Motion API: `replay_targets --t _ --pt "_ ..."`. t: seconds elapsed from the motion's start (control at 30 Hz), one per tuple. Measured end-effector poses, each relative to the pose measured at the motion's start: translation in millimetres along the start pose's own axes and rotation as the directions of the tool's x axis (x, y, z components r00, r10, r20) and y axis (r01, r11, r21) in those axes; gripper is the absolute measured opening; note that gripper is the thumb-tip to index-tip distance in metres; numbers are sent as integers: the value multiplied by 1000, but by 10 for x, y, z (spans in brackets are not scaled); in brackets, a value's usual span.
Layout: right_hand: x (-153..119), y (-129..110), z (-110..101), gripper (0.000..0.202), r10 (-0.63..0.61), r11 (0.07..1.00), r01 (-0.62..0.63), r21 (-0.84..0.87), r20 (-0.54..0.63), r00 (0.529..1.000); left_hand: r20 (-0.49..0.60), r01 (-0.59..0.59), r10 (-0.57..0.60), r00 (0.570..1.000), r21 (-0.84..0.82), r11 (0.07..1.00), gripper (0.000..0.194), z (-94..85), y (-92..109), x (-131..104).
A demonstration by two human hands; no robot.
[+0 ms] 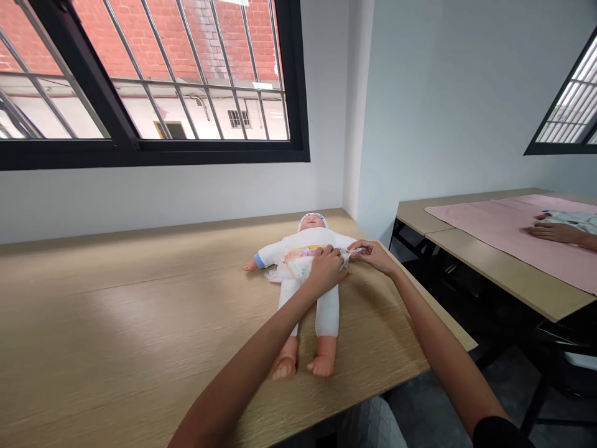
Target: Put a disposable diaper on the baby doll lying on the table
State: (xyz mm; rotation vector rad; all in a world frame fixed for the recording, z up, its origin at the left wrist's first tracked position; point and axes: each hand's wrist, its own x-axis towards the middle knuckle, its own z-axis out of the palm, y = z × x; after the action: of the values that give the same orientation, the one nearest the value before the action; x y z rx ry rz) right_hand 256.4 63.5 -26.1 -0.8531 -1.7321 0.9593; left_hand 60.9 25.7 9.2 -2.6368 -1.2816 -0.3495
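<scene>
A baby doll (327,311) in white clothes lies on its back on the wooden table, feet towards me and arms spread. Around its waist is a white diaper (295,264) with a coloured print on the front. My left hand (327,269) is on the diaper's right side, fingers curled on its edge near the waist. Just right of it, my right hand (375,256) pinches the diaper's thin side wing, drawn outward beside the doll's arm. The fingertips of both hands are close together, and the doll's far hand is hidden behind my right hand.
The doll's table (116,323) meets the wall under a barred window (186,74). Across a gap on the right stands another table with a pink cloth (499,233). Another person's hand (555,231) rests there beside a pale patterned cloth (576,219).
</scene>
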Motion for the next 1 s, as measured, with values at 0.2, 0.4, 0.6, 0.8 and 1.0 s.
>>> replay_targets --t 0.2,0.4,0.6,0.8,1.0 --pt "-20 -49 31 25 4 998 -6 57 29 1000 -28 45 -45 999 -32 998 27 -6 5 2" --pt "-30 -107 108 23 -43 998 39 49 81 996 -11 60 -60 998 -39 997 21 -20 -7 14" --pt "-28 -126 140 24 -72 997 73 -3 82 994 6 54 -54 999 -28 998 16 7 -12 23" --pt "-23 -129 140 24 -87 996 85 25 89 992 -3 73 -73 997 -28 997 19 29 -5 27" --pt "-17 -107 122 24 -73 997 72 17 54 996 -8 114 -114 993 -36 993 24 -13 15 24"
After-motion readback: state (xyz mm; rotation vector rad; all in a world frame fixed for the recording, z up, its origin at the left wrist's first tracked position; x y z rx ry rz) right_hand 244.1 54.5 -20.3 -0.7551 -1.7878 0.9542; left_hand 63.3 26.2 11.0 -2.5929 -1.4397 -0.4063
